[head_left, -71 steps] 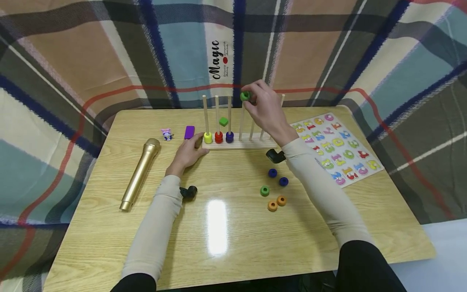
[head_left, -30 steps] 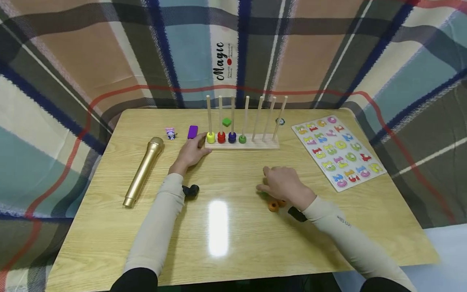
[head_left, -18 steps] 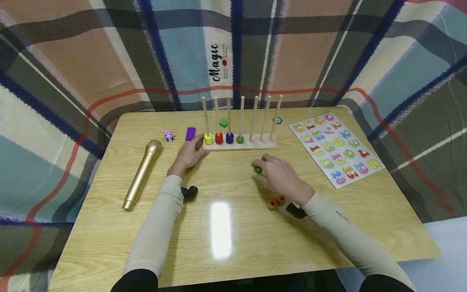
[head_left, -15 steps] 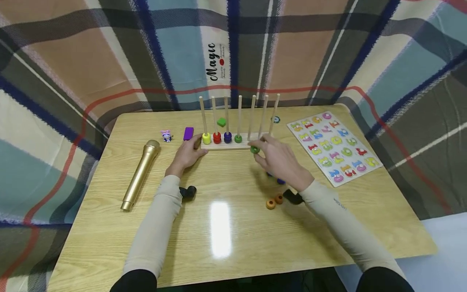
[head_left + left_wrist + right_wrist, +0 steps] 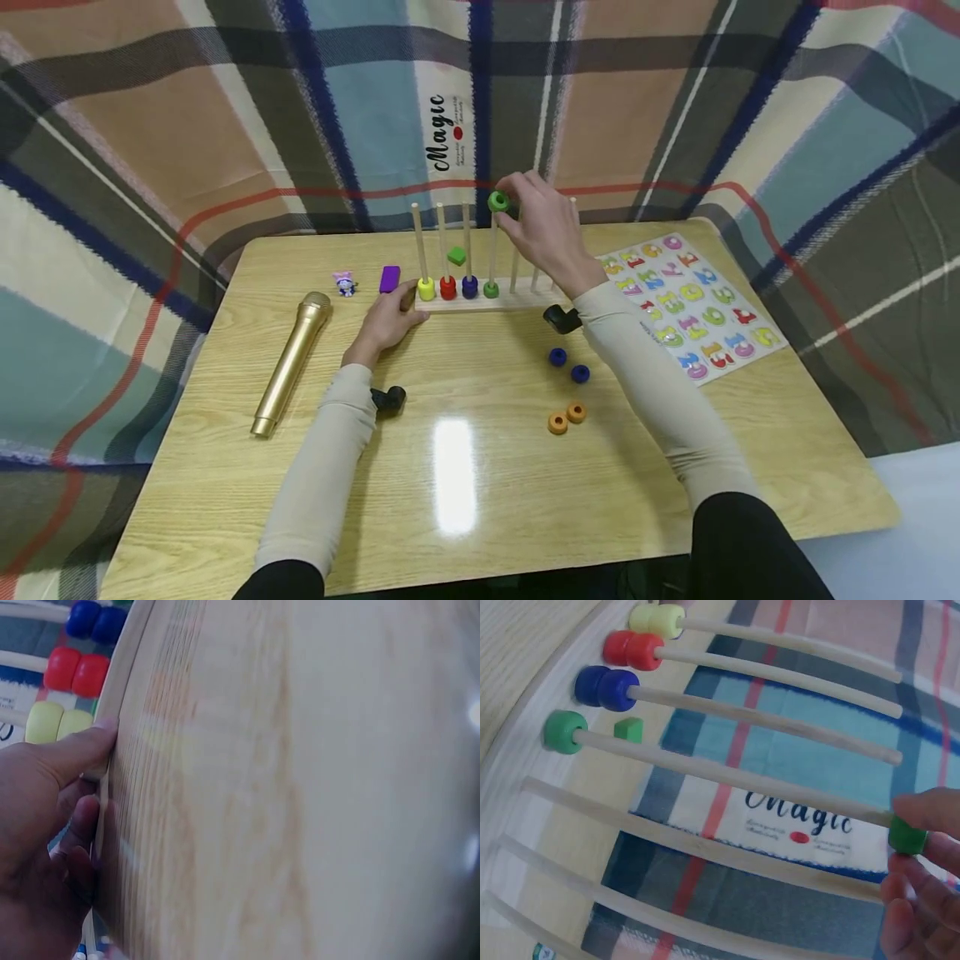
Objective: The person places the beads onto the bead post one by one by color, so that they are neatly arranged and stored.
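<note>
My right hand (image 5: 547, 229) pinches a green bead (image 5: 498, 201) between thumb and fingers at the top of the fourth peg. In the right wrist view the peg's tip meets this green bead (image 5: 908, 835); whether it has entered the hole cannot be told. Another green bead (image 5: 491, 290) sits at that peg's foot. Yellow beads (image 5: 426, 289), red beads (image 5: 447, 288) and blue beads (image 5: 469, 287) fill the bottoms of the first three pegs. My left hand (image 5: 386, 321) grips the left end of the wooden peg rack (image 5: 480, 307), its thumb (image 5: 94, 746) along the edge.
Two loose blue beads (image 5: 580, 374) and two orange beads (image 5: 557, 423) lie in front of the rack. A gold microphone (image 5: 292, 362), a small figurine (image 5: 345, 284) and a purple block (image 5: 389, 279) are left. Behind stands a green block (image 5: 457, 256); right, a sticker sheet (image 5: 697, 308).
One green bead went onto the fourth peg. My right hand then picked the second green bead off the table and raised it to that peg's top. My left hand stayed at the rack.
</note>
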A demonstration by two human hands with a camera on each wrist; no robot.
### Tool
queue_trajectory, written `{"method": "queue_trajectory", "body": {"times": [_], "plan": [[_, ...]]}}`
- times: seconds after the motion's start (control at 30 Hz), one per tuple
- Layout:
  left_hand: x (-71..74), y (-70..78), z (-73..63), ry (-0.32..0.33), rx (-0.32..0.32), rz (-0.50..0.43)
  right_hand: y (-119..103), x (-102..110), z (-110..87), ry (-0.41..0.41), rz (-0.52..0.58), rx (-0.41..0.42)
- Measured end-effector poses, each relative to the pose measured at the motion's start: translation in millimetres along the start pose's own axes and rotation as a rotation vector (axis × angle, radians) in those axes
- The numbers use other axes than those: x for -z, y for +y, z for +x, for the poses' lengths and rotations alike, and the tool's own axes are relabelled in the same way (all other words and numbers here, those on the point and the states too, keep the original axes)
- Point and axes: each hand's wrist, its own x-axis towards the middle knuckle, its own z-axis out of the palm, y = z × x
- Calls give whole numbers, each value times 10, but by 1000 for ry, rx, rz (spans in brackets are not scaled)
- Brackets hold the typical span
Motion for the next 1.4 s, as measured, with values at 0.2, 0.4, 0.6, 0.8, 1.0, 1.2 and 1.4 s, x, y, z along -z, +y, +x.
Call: {"method": "queue_trajectory", "body": {"times": [0.2,0.4,0.6,0.8,1.0,1.2,1.4], "plan": [[-41,3,5,2,1,6,33,-58,8,-4,-23,-7],[-50,13,7,-9,1,9,43,-64,5,-18,-54,-6],[-70,7,14,-8,-5,6,24,-47,16,-71,-71,-23],[-67,-14,6,-3,3,-1,8,5,-132,-9,-70,-38],[-26,-37,-5,10,-1,-5,113,-18,-602,-16,-134,45],[-2,-33,10,6,-7,0,369,-200,-1220,-360,-237,-41],[0,-24,31,3,-4,0,425,-283,-1674,-445,-232,-32]]}}
